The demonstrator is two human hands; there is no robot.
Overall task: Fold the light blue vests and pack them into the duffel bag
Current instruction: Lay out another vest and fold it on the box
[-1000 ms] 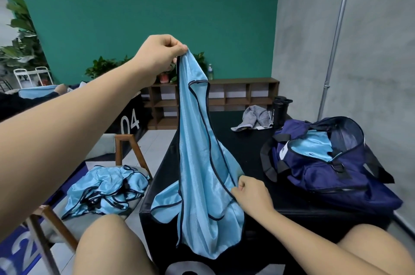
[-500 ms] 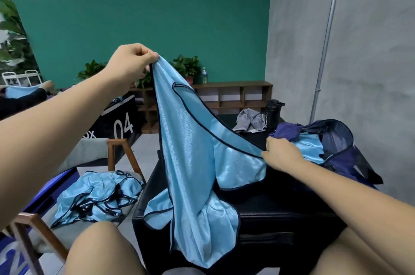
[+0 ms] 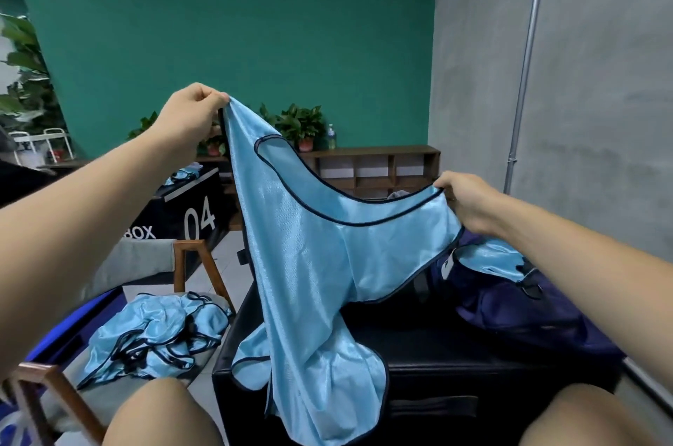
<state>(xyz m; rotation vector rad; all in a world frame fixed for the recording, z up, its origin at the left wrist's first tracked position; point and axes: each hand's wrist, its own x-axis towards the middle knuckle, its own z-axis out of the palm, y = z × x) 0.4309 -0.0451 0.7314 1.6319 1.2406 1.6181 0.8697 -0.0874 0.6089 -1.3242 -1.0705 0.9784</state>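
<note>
At bottom centre the hem of the held vest [image 3: 313, 256] hangs over the front edge of the black box [image 3: 418, 347]. Its long axis climbs from there to upper left of centre, where the left hand [image 3: 189, 114] pinches one shoulder with curled fingers. The right hand [image 3: 469, 201], at centre right and lower, grips the other shoulder, its fingers curled round the dark trim, and the neckline sags between the two. Levelling those corners looks like the hinge of the fold. At lower left a heap of unfolded vests [image 3: 156, 336] lies on a grey seat. Just below the right hand, the nearer one, sits the navy duffel bag [image 3: 510, 314], open, with a packed vest [image 3: 488, 259] showing in its mouth
</note>
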